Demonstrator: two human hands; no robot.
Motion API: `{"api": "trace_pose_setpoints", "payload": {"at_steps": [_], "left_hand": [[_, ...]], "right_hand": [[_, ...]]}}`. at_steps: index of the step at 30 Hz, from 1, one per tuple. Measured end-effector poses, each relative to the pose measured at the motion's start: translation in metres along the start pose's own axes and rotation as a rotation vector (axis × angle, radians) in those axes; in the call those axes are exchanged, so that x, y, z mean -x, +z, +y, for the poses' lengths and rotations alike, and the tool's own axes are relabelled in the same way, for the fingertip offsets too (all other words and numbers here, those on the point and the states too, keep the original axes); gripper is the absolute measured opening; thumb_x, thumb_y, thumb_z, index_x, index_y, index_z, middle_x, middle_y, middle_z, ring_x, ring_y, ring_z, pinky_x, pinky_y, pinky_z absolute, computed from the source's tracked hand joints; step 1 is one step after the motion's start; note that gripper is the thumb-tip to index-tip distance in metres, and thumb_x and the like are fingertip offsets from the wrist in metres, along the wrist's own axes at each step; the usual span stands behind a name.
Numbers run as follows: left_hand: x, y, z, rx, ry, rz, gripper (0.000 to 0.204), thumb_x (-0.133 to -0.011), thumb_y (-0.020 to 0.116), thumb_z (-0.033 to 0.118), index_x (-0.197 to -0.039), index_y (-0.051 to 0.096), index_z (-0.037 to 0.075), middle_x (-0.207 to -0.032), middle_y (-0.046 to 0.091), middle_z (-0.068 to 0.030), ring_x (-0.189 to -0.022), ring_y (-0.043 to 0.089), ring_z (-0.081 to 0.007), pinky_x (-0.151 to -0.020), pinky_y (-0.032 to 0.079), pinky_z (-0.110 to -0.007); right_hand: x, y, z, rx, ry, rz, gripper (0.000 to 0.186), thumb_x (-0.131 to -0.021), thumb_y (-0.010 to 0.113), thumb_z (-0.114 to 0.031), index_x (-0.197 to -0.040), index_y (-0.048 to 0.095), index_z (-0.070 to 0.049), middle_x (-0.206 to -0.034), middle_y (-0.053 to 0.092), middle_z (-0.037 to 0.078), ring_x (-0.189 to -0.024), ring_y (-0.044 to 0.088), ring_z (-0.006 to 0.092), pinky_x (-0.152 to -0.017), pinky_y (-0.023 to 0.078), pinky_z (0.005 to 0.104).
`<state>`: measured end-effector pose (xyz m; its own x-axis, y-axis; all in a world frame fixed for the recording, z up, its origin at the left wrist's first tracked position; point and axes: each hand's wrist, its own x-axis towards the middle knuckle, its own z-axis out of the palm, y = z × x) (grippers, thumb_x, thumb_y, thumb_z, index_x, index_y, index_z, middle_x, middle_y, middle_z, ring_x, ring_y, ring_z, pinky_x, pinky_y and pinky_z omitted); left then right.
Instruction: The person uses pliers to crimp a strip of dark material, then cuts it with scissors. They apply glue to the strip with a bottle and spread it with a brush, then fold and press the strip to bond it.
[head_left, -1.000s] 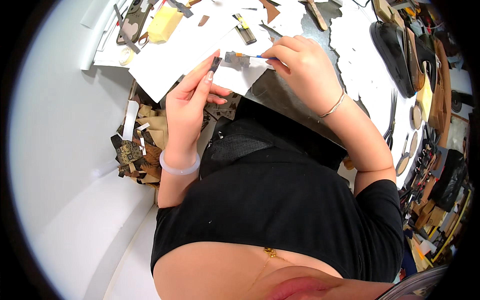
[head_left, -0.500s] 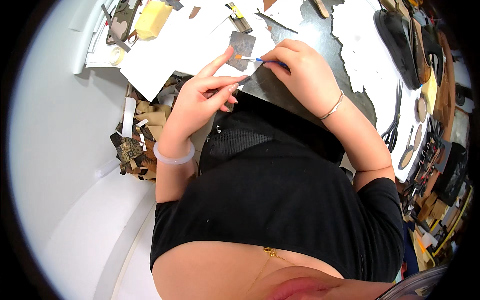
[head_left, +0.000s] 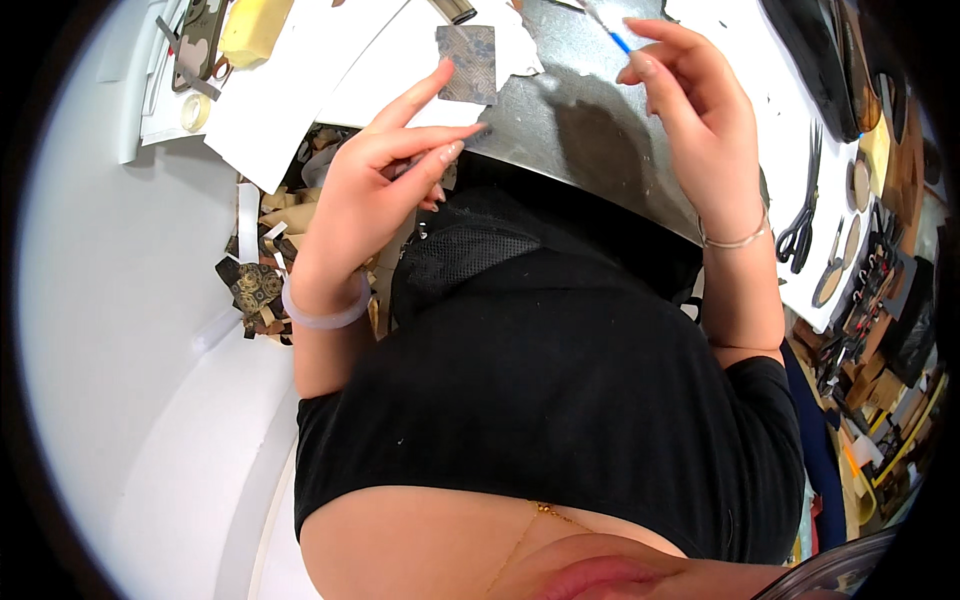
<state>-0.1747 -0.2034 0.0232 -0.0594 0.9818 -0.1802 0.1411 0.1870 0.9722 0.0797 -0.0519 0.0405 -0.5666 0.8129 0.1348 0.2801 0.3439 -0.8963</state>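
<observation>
Thumb and a finger of the left hand [head_left: 385, 180], at eleven o'clock, pinch narrowly on a small dark strip [head_left: 485, 131], its end just poking out. The index finger stretches to the left edge of a patterned grey square [head_left: 470, 68] at twelve; whether it touches or hovers, I can't say from this angle. Over at between one and two, the right hand [head_left: 700, 120] has thumb and fingers closed on a blue-handled brush [head_left: 620, 42], well apart from the strip! Beneath that hand lies a grey sheet [head_left: 535, 125], with white paper [head_left: 290, 100] spread toward eleven. Further out: a lighter [head_left: 455, 10] at twelve, just above the square, a yellow block [head_left: 255, 30] at eleven, a tape roll [head_left: 196, 112] at ten, scissors [head_left: 797, 240] near three, and scraps [head_left: 255, 285] heaped at nine.
</observation>
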Motion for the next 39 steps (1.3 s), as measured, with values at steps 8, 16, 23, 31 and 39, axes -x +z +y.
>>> {"api": "trace_pose_setpoints", "payload": {"at_steps": [8, 16, 23, 31, 39], "left_hand": [[-0.002, 0.037, 0.02, 0.501, -0.069, 0.115, 0.034, -0.105, 0.052, 0.008, -0.135, 0.063, -0.005, -0.122, 0.071, -0.0254, -0.055, 0.056, -0.0078, -0.057, 0.051, -0.02], [-0.001, 0.084, 0.064, 0.47, -0.068, 0.013, 0.04, -0.106, 0.044, 0.01, -0.14, 0.057, -0.008, -0.123, 0.07, -0.0273, -0.054, 0.058, -0.007, -0.059, 0.053, -0.019], [0.003, 0.116, 0.078, 0.463, -0.099, -0.089, 0.041, -0.106, 0.043, 0.009, -0.141, 0.056, -0.008, -0.124, 0.07, -0.0266, -0.063, 0.069, -0.012, -0.059, 0.056, -0.021], [0.005, 0.147, 0.077, 0.448, -0.228, -0.238, 0.042, -0.104, 0.044, 0.007, -0.142, 0.054, -0.008, -0.12, 0.071, -0.0278, -0.071, 0.076, -0.0184, -0.058, 0.06, -0.022], [0.004, 0.16, 0.075, 0.521, -0.352, -0.325, 0.042, -0.103, 0.046, 0.007, -0.142, 0.055, -0.004, -0.117, 0.07, -0.0336, -0.066, 0.076, -0.023, -0.054, 0.06, -0.023]], "right_hand": [[0.035, -0.023, -0.007, -0.763, 0.037, 0.174, 0.037, -0.108, 0.047, -0.009, -0.144, 0.052, 0.0, -0.113, 0.06, 0.01, -0.081, 0.059, 0.0106, -0.063, 0.051, 0.0223], [0.047, -0.041, -0.034, -1.04, 0.264, 0.489, 0.044, -0.103, 0.054, -0.01, -0.146, 0.05, -0.004, -0.108, 0.061, 0.003, -0.083, 0.059, 0.0098, -0.063, 0.048, 0.0219], [0.093, -0.083, 0.008, -1.093, -0.117, 0.207, 0.037, -0.114, 0.04, -0.027, -0.141, 0.055, -0.007, -0.101, 0.055, 0.001, -0.084, 0.051, 0.0128, -0.077, 0.045, 0.0328], [0.116, -0.095, 0.005, -0.764, -0.222, 0.08, 0.038, -0.113, 0.034, -0.03, -0.124, 0.06, -0.004, -0.082, 0.051, 0.005, -0.069, 0.045, 0.0146, -0.064, 0.038, 0.0299], [0.122, -0.084, 0.008, -0.609, -0.204, 0.215, 0.032, -0.108, 0.033, -0.019, -0.116, 0.057, 0.002, -0.076, 0.053, 0.013, -0.062, 0.049, 0.018, -0.059, 0.041, 0.032]]}}
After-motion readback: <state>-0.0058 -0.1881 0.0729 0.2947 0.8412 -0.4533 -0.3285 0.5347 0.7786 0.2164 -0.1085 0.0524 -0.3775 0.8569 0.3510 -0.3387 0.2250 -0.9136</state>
